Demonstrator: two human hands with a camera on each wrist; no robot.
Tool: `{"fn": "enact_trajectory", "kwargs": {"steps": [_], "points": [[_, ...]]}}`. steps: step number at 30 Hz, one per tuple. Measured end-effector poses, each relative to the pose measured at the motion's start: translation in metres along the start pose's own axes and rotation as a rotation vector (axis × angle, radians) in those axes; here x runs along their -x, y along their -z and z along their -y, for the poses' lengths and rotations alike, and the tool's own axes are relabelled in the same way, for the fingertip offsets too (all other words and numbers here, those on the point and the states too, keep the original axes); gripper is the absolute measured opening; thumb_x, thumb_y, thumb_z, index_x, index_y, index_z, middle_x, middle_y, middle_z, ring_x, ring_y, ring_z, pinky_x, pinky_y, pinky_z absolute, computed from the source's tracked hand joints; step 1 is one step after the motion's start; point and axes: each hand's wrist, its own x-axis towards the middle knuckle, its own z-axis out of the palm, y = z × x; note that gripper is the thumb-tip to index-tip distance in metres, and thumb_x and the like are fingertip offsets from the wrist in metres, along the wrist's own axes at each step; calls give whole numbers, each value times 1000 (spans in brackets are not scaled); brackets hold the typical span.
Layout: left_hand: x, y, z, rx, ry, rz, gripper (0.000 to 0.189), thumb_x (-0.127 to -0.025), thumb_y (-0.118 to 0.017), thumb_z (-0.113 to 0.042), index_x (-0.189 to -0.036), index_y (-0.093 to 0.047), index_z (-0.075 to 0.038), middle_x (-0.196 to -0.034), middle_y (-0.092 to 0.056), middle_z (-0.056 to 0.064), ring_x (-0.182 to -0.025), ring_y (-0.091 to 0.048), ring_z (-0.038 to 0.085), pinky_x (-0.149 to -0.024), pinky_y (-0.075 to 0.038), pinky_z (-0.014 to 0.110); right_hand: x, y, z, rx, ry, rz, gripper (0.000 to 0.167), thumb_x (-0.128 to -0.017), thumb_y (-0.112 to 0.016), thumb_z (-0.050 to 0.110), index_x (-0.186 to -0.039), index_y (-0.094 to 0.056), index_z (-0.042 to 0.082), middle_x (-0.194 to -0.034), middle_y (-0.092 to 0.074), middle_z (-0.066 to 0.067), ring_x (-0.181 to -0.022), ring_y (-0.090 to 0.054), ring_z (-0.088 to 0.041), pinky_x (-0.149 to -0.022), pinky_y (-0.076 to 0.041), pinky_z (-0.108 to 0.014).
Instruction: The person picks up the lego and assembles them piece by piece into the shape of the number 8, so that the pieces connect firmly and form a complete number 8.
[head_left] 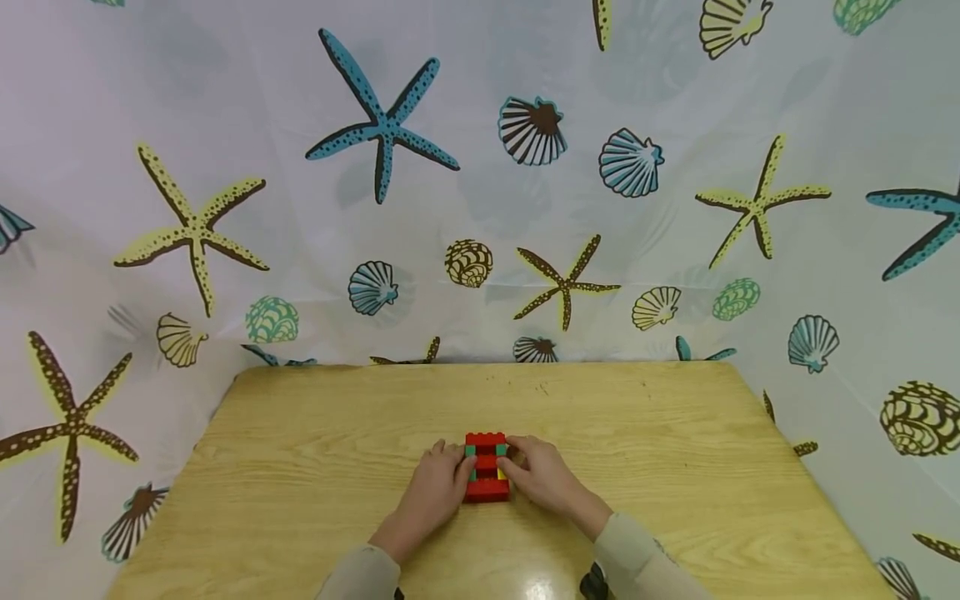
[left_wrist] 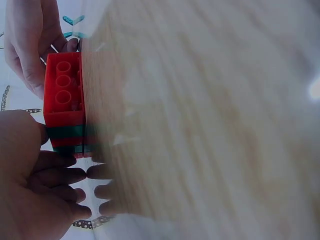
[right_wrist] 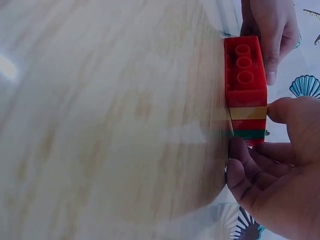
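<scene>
A ladder-like build of toy building bricks [head_left: 487, 492] lies on the table between both hands. Three red bricks run crosswise, with smaller green bricks [left_wrist: 65, 132] and a yellow brick [right_wrist: 248, 113] joining them. Studs line its far end; the hollow underside of the nearest red brick [right_wrist: 245, 97] faces me. My left hand [head_left: 431, 490] holds the left side, thumb by the green pieces and fingers bent toward the far part. On the right side, my right hand [head_left: 550, 481] grips with its thumb near the yellow brick and its fingers farther along. The fingers partly hide both sides.
The wood-grain table [head_left: 315, 433] is glossy and reflects a bright light near its front. A white curtain [head_left: 465, 217] printed with starfish and shells hangs behind it and along both sides.
</scene>
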Motion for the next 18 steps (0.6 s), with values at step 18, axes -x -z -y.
{"fn": "enact_trajectory", "kwargs": {"steps": [18], "points": [[-6,26,6,-121,28,-1,58,-111,-52,-39,-150,-53,4,-153,-52,33,-150,-34,59,-123,-23,72,-2,21,8,66,-17,-41,50,-107,-63,31,-144,-59,-3,-141,-63,-22,-105,-68,-31,-94,-57,-49]]}}
